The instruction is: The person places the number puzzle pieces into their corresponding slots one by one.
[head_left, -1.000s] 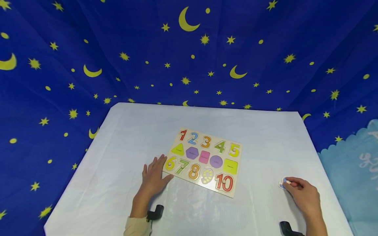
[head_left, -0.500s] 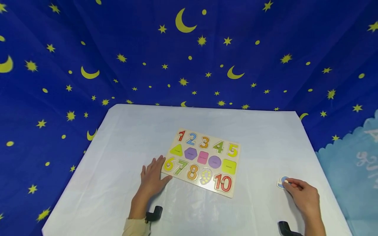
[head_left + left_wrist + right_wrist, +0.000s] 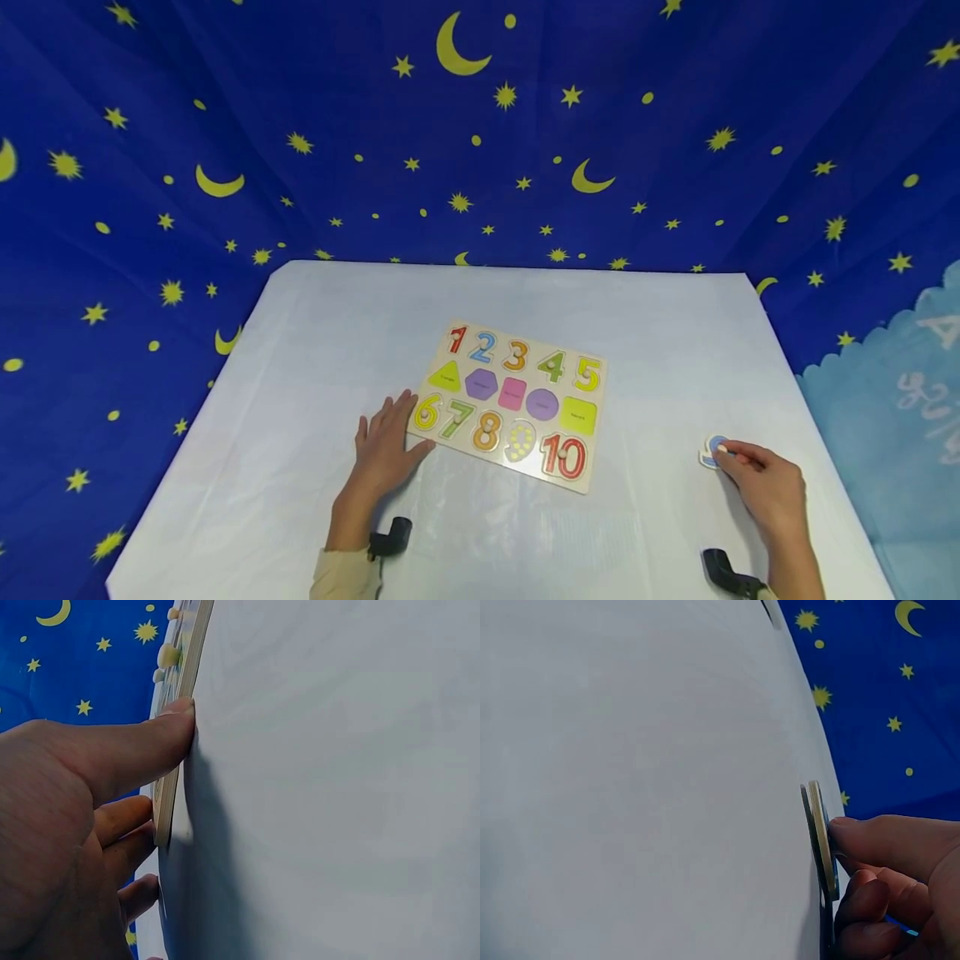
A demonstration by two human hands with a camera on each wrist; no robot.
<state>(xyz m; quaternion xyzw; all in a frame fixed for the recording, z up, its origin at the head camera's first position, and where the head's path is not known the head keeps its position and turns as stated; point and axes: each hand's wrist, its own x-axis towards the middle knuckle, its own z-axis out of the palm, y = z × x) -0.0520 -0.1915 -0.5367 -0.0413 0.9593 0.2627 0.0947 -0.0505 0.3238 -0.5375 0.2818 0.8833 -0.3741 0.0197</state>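
A wooden number puzzle board lies at a slant on the white table, with numbers on knobbed pieces and coloured shapes between the rows. The recess for 9 shows yellow dots and holds no piece. At the board's left corner rests my left hand, fingers extended along the side and thumb touching the near edge. Off to the right, my right hand pinches the knob of a blue number 9 puzzle piece. In the right wrist view the piece stands just above its shadow on the table.
A white cover spreads over the table. Blue cloth with yellow moons and stars hangs behind and at the sides, with a light blue panel at right. Black wrist cameras sit on both wrists.
The right hand has raised the number 9 piece slightly, and more of it shows beside the fingers. The left hand keeps its place at the board. The head view has shifted a little.
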